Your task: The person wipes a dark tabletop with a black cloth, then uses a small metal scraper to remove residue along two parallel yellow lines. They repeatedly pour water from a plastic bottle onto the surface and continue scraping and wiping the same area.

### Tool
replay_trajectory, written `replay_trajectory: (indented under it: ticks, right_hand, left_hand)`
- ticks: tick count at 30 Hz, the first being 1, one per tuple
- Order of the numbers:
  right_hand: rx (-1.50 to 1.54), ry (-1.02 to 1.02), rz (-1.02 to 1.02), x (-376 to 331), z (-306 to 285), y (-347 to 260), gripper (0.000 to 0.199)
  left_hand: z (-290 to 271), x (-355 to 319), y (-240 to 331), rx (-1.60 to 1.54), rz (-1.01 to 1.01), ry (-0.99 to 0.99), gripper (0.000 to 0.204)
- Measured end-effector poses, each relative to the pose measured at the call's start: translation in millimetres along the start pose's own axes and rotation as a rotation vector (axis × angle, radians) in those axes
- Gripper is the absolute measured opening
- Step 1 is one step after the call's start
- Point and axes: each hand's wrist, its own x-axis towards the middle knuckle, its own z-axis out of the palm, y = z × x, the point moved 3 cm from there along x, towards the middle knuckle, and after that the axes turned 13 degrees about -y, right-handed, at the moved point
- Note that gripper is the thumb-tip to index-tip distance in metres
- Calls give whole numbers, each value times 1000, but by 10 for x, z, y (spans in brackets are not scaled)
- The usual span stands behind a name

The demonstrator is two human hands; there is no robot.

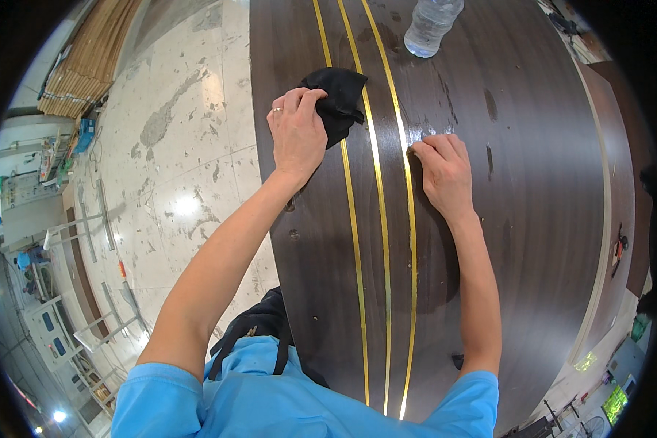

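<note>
Centrally, three narrow gold strips run away from the body along a dark wood-grain panel (533,226): left strip (353,226), middle strip (383,241), right strip (412,248). Their long axes run roughly fore-and-aft, near parallel, bowed by the lens.

Key relation: the right strip passes immediately left of the fingertips of the right hand (446,175), which is the nearer hand to it. Thumb and fingers there are drawn together in a pinch on what seems a small brownish piece (413,150); too little shows to name it. A wet, shiny patch (417,136) lies at these tips.

Left hand (298,135): fingers close together, curled over a bunched black cloth (339,91). Cloth spreads ahead and rightward of the fingers, covering a stretch of the left strip, its far-right corner at the middle strip. The left hand is therefore the farther one from the right strip.

Outward: clear bottle (432,33) on the panel beyond the right hand, top cut off by the frame; dark wet-looking marks nearby. Tool with red on its handle (620,250) at far right. Left of the panel, pale scuffed floor (197,197); far left, stacked boards (91,62).
</note>
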Motion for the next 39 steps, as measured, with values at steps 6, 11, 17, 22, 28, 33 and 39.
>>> replay_trajectory:
  ticks: [6, 11, 17, 22, 28, 33, 39]
  right_hand:
    - [-41, 18, 19, -3, 46, 2, 23]
    - [-40, 24, 12, 7, 53, 0, 23]
    - [-36, -1, -4, -24, 27, -31, 26]
    - [-19, -50, -28, -264, -67, -148, 27]
    - [-8, 133, 120, -445, -170, -128, 26]
    - [28, 345, 316, -651, -269, -229, 21]
    - [158, 206, 378, -1014, -505, -454, 19]
  left_hand:
    - [-6, -2, -1, -9, 15, 10, 30]
    - [-2, -4, 7, 5, 9, 9, 29]
    - [-25, 5, 43, -13, 55, 18, 28]
    - [-18, 8, 104, 2, 149, -39, 39]
    - [5, -10, 215, 138, 210, -191, 55]
    - [12, 30, 197, 158, 237, -182, 55]
    - [22, 23, 176, 177, 255, -141, 51]
